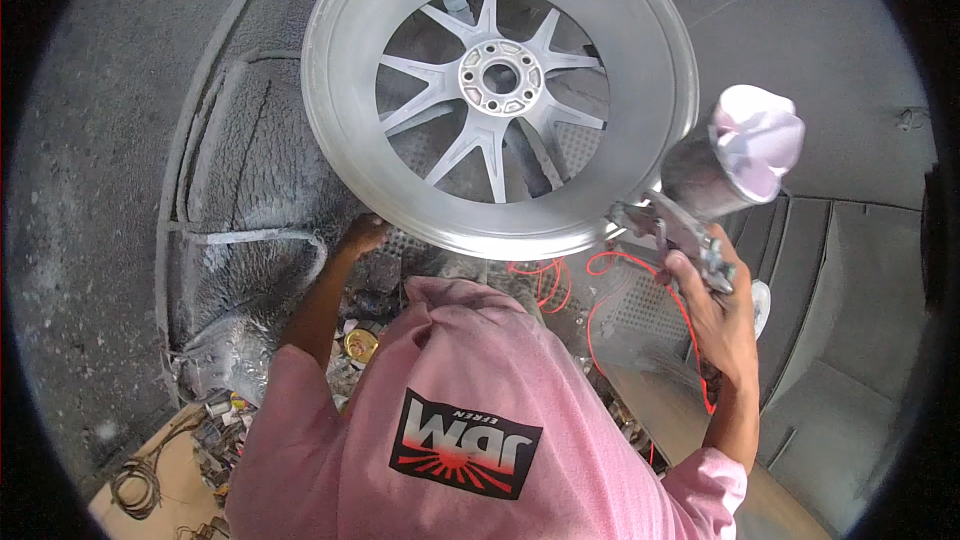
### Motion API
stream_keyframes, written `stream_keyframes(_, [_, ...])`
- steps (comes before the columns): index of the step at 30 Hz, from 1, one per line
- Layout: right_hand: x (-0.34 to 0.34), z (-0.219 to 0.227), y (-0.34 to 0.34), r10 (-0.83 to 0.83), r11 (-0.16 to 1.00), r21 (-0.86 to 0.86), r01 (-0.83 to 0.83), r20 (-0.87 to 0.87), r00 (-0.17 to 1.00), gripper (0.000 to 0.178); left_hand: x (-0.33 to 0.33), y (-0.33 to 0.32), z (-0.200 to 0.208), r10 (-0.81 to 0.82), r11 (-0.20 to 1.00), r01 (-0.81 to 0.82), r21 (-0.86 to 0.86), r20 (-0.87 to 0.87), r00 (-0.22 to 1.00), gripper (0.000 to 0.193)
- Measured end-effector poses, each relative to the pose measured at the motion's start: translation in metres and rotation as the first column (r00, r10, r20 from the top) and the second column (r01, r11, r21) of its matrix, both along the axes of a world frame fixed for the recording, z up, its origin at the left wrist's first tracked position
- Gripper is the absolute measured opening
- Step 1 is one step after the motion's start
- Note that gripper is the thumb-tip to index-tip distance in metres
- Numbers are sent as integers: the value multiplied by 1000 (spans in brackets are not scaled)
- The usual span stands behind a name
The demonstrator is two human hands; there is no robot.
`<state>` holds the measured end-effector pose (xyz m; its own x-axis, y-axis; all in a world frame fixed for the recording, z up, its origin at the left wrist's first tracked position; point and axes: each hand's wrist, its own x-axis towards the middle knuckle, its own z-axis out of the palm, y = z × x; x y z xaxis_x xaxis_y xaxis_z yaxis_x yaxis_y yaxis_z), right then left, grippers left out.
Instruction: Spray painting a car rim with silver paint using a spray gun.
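Left hand (362, 235) cups the lower rim of the tilted alloy wheel (498, 90) up top, right hand (722, 305) wrapped round the spray gun (700, 195) beside it — wheel could roll off, red hose (600, 285) could snag.

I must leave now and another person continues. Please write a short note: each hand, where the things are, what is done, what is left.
Left hand: grips the lower rim of the alloy wheel, which stands tilted.
Right hand: holds the spray gun, its cup covered in pink wrap, nozzle beside the wheel's lower right rim.
Red hose runs below.
Done: the wheel looks evenly grey.
Left: cannot tell which areas lack paint; check spokes and barrel.
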<state>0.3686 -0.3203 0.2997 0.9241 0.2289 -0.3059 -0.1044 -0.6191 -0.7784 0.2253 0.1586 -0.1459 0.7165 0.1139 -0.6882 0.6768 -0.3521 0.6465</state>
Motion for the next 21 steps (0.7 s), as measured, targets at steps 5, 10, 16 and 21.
stream_keyframes(5, [6,-15,19,71,997,-37,-75,-93,993,33,27,1,24,174,985,-174,13,-168,970,43])
stream_keyframes(10, [1,-15,28,144,984,-89,-152,-88,986,33,-12,38,-11,92,989,-120,-83,-283,955,43])
stream_keyframes(16, [3,-13,46,49,999,-15,-51,-91,995,30,3,13,-1,135,984,-155,-85,-207,969,39])
stream_keyframes(21, [1,-3,55,-11,1000,-17,11,17,1000,31,15,35,-2,109,990,-124,-63,-203,973,38])
